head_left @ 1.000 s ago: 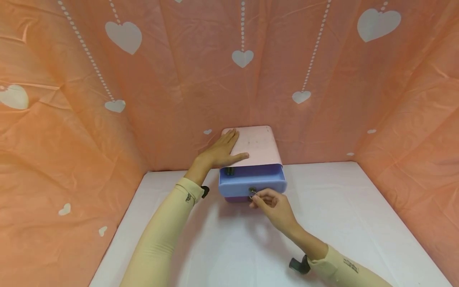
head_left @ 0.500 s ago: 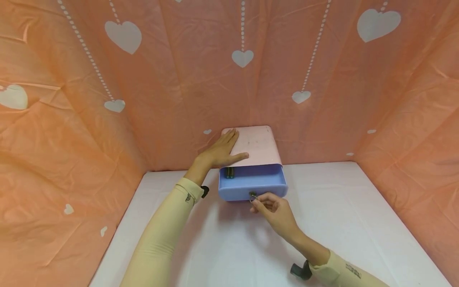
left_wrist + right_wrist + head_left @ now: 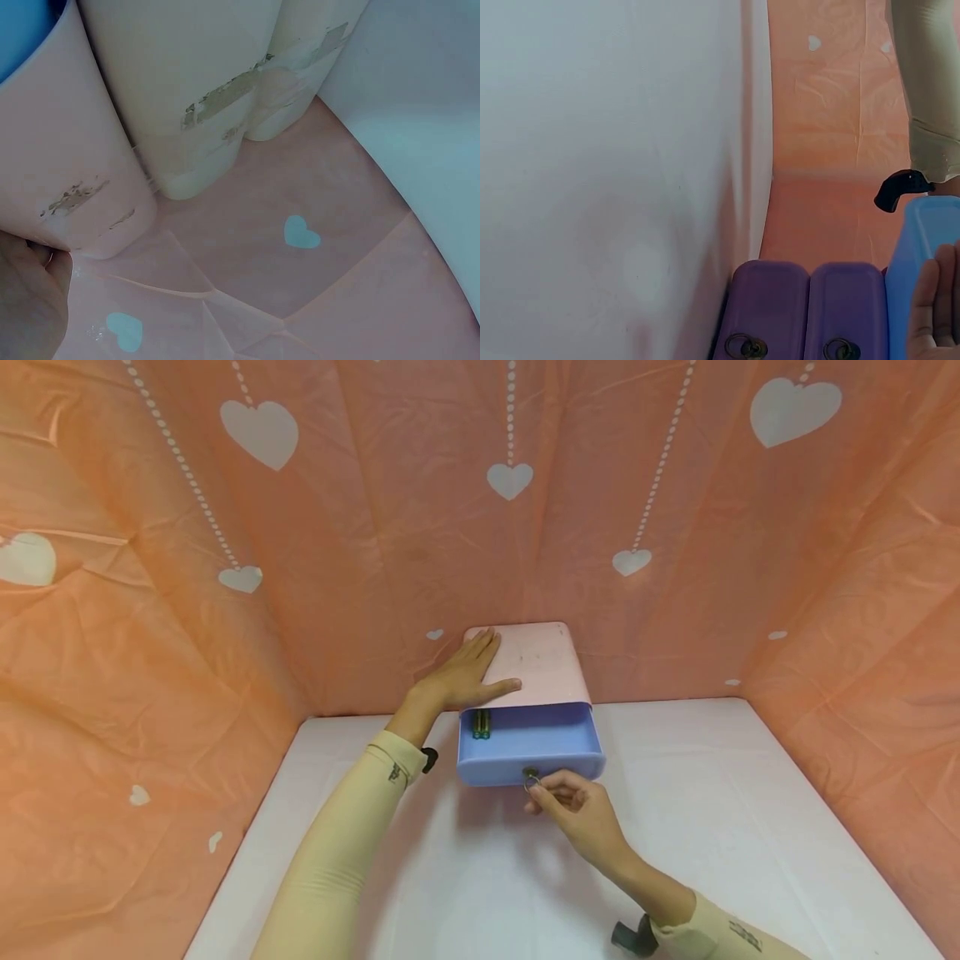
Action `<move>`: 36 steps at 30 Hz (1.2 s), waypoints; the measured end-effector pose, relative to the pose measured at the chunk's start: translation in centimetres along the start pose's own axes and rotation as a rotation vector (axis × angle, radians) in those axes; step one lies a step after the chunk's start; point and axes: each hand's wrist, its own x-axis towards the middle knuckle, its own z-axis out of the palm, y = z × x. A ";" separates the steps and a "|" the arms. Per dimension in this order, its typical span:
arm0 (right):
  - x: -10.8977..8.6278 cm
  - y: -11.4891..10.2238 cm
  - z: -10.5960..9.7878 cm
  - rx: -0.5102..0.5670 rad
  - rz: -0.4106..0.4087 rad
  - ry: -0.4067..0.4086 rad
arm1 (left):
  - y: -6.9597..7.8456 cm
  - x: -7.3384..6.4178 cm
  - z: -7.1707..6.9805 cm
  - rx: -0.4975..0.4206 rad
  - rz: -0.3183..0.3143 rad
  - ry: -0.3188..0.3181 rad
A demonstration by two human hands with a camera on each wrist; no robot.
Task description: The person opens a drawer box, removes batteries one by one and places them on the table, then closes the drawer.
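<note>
A small drawer unit with a pink top point(image 3: 536, 664) stands against the back curtain. Its upper blue drawer point(image 3: 536, 743) is pulled well out. Inside, at the left, lie two small green cylinders point(image 3: 482, 724) that look like batteries; their far ends are under the pink top. My left hand point(image 3: 461, 681) lies flat on the left part of that top, thumb spread. At the drawer's front, my right hand point(image 3: 581, 814) pinches the metal ring pull point(image 3: 532, 782) between thumb and forefinger. In the right wrist view, my right-hand fingers point(image 3: 937, 300) appear beside the blue drawer.
Below the blue drawer are two shut purple drawers point(image 3: 772, 304), each with a ring pull. A white cloth point(image 3: 675, 827) covers the table. Orange curtains with white hearts point(image 3: 375, 527) enclose the back and sides. Pale lower casings point(image 3: 187, 75) show in the left wrist view.
My right hand has drawn the blue drawer further out towards me, uncovering more of the green cylinders. The purple front below is now hidden in the head view. My left hand has stayed put.
</note>
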 end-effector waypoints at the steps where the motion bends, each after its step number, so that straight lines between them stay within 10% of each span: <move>1: 0.0 0.0 0.0 0.002 -0.001 0.000 | 0.0 0.0 0.0 -0.001 0.001 0.001; 36: -1.9 -0.1 0.5 0.060 -0.021 -0.012 | 0.2 0.0 -0.1 0.015 -0.007 -0.007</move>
